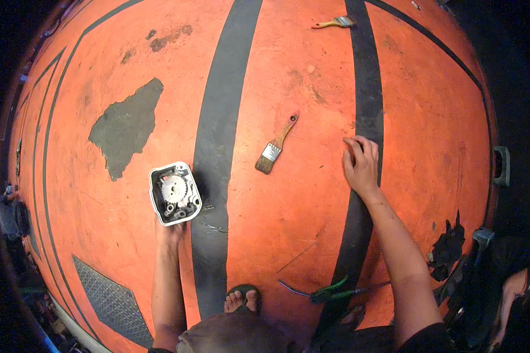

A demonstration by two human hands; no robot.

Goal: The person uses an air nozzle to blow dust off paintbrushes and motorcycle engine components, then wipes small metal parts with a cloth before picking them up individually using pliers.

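My left hand [170, 233] holds up a silver cylinder head [196, 200] from beneath, its fingers mostly hidden by the part. Its hollow side faces up, showing a toothed sprocket [174, 189] inside a pale rim. My right hand [362, 166] is low over the orange surface beside a dark stripe, fingers loosely bent and apart, with nothing visible in them. Between my hands, nearer the right one, lies a paintbrush [271, 151] with a wooden handle and dark, dirty bristles.
A second paintbrush [335, 22] lies at the far edge. A green-handled tool [330, 289] rests near my foot [241, 300]. At near left is a textured dark plate [113, 300]. Another person's arm [511, 294] shows at the right edge.
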